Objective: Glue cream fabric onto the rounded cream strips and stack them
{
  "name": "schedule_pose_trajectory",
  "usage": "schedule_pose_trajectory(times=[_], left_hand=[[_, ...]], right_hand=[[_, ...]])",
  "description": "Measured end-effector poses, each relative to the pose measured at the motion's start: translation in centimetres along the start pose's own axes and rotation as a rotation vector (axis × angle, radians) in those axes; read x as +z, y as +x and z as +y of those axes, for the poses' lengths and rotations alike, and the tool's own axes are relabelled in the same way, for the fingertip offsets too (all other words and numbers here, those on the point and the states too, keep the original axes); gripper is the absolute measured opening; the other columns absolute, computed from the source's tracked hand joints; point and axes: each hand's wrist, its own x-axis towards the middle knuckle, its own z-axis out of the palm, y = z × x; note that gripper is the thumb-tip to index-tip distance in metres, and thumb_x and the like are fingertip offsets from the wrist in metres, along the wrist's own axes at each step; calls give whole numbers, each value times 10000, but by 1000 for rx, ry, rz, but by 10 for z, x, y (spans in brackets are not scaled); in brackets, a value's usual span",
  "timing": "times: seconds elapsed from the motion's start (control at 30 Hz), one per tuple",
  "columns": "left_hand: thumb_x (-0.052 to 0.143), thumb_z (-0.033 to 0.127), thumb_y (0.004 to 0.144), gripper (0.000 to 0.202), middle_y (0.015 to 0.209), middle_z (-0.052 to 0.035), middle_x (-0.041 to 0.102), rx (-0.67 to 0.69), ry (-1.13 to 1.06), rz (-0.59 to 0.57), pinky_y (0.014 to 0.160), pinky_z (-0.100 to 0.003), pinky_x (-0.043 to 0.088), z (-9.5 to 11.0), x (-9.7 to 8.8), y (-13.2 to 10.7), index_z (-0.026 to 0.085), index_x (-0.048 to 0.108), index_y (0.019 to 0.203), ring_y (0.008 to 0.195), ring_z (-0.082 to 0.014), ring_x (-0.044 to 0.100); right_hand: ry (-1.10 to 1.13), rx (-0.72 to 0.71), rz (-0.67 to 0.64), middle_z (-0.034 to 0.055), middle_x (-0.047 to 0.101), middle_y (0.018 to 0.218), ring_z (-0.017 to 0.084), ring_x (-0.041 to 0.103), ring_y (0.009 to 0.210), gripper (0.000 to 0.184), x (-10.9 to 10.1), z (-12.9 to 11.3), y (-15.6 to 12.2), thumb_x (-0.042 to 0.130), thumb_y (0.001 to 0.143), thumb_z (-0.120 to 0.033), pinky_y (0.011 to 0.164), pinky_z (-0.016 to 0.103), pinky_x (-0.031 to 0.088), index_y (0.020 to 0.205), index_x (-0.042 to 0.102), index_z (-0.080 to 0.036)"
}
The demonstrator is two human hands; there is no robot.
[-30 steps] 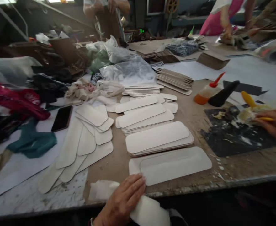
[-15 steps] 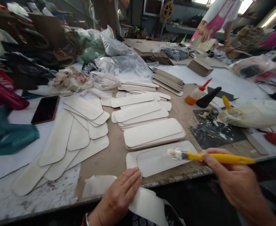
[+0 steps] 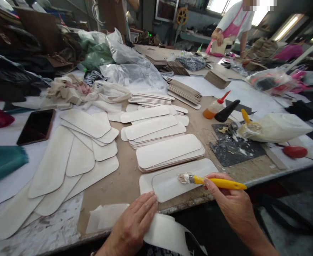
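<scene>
My right hand (image 3: 228, 199) is closed round the yellow handle of a brush (image 3: 217, 182). Its bristles, coated in white paste, rest on a pale rounded panel (image 3: 169, 186) near the table's front edge. My left hand (image 3: 135, 220) lies flat with its fingers stretched out, the fingertips pressing the panel's left end. Under that panel is another one, only partly visible. Beside my left hand, a white curved strip (image 3: 164, 231) hangs at the table edge. Just behind lies a stack of similar panels (image 3: 169, 151).
Fanned panels (image 3: 52, 160) lie at left, by a phone (image 3: 36, 126). At right are a paste-smeared dark board (image 3: 236, 149), a whitish plastic container (image 3: 281, 126) and a red-tipped bottle (image 3: 212, 110). Plastic bags (image 3: 135, 71) sit behind. A person in a pink apron (image 3: 232, 28) stands across the table.
My right hand has moved left with the brush, bringing the bristles farther along the panel. My left hand stays at the panel's left end. The camera view has shifted slightly.
</scene>
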Motion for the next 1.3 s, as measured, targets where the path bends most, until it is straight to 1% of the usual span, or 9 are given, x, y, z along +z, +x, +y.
schedule_pose_trajectory(times=[0.23, 0.4, 0.57, 0.73, 0.8, 0.9, 1.0, 1.1, 1.3], left_hand=[[305, 134, 924, 354, 1150, -104, 640, 102, 51, 69, 1046, -285, 373, -13, 17, -11, 83, 575, 1148, 1272, -191, 406], [302, 132, 926, 353, 1133, -90, 648, 163, 53, 119, 1069, -293, 330, -19, 23, -12, 81, 603, 1103, 1261, -199, 422], [328, 145, 932, 345, 1125, -59, 658, 160, 72, 126, 1091, -270, 282, -19, 27, -15, 105, 567, 1178, 1257, -170, 425], [328, 155, 937, 456, 1089, -33, 681, 79, 97, 92, 1077, -254, 315, -18, 31, -19, 168, 305, 1392, 1170, -140, 519], [310, 162, 943, 445, 1080, -34, 684, 104, 101, 103, 1080, -253, 305, -20, 31, -19, 157, 314, 1388, 1175, -139, 515], [305, 167, 944, 382, 1108, -55, 669, 204, 91, 137, 1091, -270, 282, -24, 31, -18, 106, 487, 1275, 1243, -169, 442], [315, 155, 936, 346, 1124, -82, 655, 199, 69, 125, 1092, -280, 281, -23, 28, -16, 86, 593, 1130, 1266, -186, 414], [283, 155, 941, 360, 1128, -90, 649, 118, 54, 114, 1079, -270, 313, -18, 25, -15, 94, 584, 1129, 1259, -169, 424], [305, 97, 903, 357, 1122, -99, 650, 106, 55, 104, 1020, -274, 401, -10, 21, -12, 78, 586, 1123, 1257, -184, 425]], right_hand=[[-283, -34, 169, 51, 660, 750, 205, 639, 654, 256, -40, 26, 14, 567, 780, -446, 658, 319, 531, 796, 619, -196], [-413, -237, 200, 41, 644, 770, 199, 631, 723, 157, -54, 28, 22, 539, 826, -356, 740, 332, 520, 801, 602, -215], [-414, -435, 88, 44, 631, 783, 177, 625, 746, 84, -27, 12, 2, 530, 844, -184, 725, 312, 539, 886, 596, -214], [-233, -510, -43, 35, 626, 772, 153, 624, 734, 184, 5, -20, -30, 498, 839, -89, 673, 255, 548, 958, 563, -213], [-227, -514, -17, 35, 627, 783, 150, 627, 744, 185, -1, -21, -28, 505, 839, -85, 680, 246, 548, 962, 553, -214], [-381, -504, 100, 43, 629, 808, 164, 629, 771, 163, -24, -7, -13, 527, 840, -102, 724, 279, 547, 949, 564, -218], [-489, -500, 104, 52, 626, 819, 182, 622, 783, 132, -33, 8, -4, 522, 850, -128, 755, 331, 541, 935, 579, -212], [-433, -507, 14, 55, 624, 808, 182, 613, 778, 167, -13, 1, -16, 500, 851, -94, 744, 333, 537, 937, 586, -209], [-15, -462, -100, 37, 620, 747, 150, 609, 701, 142, 40, -42, -45, 494, 840, -92, 629, 245, 536, 898, 574, -194]])
